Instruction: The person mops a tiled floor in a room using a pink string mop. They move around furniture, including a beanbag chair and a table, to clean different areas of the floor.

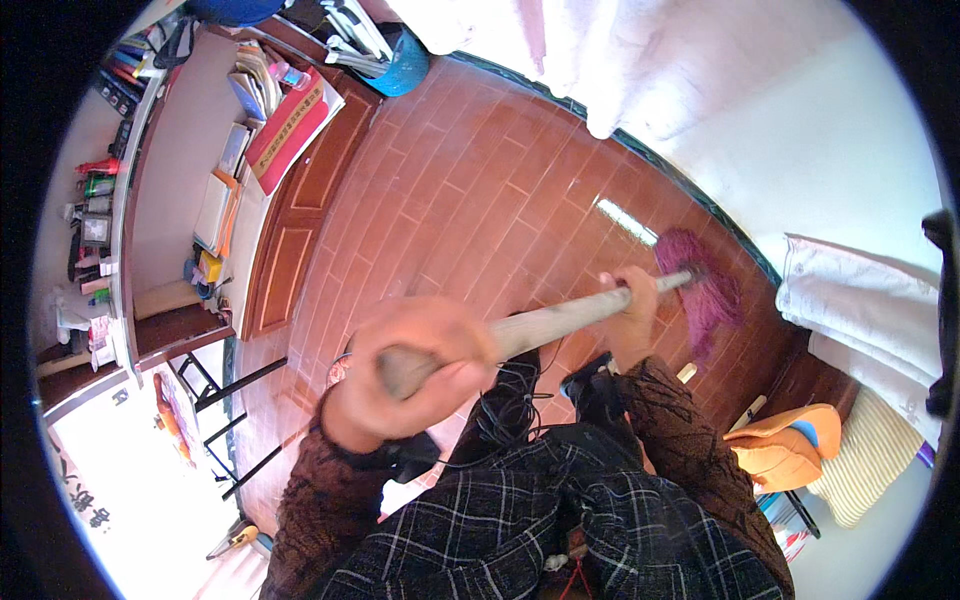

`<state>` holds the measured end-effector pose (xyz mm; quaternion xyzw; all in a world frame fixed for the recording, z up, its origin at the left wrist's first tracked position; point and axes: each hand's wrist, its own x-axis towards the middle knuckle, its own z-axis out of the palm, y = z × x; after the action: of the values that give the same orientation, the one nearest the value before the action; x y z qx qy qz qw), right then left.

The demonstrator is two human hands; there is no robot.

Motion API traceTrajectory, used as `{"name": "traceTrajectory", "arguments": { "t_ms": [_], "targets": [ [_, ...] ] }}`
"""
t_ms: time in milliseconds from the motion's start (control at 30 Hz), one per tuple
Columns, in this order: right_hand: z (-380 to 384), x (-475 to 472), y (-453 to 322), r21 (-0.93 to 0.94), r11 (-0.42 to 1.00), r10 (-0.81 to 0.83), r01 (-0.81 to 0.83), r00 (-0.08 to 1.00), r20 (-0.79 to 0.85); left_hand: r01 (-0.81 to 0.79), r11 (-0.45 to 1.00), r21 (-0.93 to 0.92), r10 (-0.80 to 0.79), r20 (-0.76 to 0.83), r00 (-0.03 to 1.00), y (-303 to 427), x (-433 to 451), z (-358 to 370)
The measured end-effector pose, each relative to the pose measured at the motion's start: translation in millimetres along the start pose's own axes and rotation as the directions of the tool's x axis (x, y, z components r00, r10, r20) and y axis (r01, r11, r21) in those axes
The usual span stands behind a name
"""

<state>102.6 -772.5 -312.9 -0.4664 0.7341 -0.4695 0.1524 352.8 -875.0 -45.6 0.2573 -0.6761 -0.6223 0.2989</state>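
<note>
A mop with a pale wooden handle (pixel 559 324) slants across the view from lower left to upper right. My left hand (pixel 424 367), large and blurred near the camera, wraps around the handle's top end. Farther down the shaft, close to the mop head, my right hand (pixel 634 307) grips the same handle. The purple mop head (pixel 701 292) lies on the reddish tiled floor (pixel 480 187), beyond my right hand. Dark cables hang in front of my legs.
A wooden cabinet (pixel 289 247) with books, papers and a bottle stands at left. A blue basket (pixel 409 64) is at the upper left. Pale curtains (pixel 555 45) hang along the top. At right are a white cloth (pixel 855 300), an orange cushion (pixel 787 450) and a striped cushion (pixel 870 457).
</note>
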Motion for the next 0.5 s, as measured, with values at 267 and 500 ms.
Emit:
{"name": "traceTrajectory", "arguments": {
  "t_ms": [267,500],
  "targets": [
    [151,75,-90,0.149,0.935,-0.346,0.323,0.921,0.179,-0.082,0.91,0.407,0.151,-0.142,0.978,55,-59,-76],
    [244,99,-131,0.154,0.951,-0.31,0.269,0.81,0.497,0.035,0.824,0.566,0.158,-0.288,0.944,19,-82,-65]
  ]
}}
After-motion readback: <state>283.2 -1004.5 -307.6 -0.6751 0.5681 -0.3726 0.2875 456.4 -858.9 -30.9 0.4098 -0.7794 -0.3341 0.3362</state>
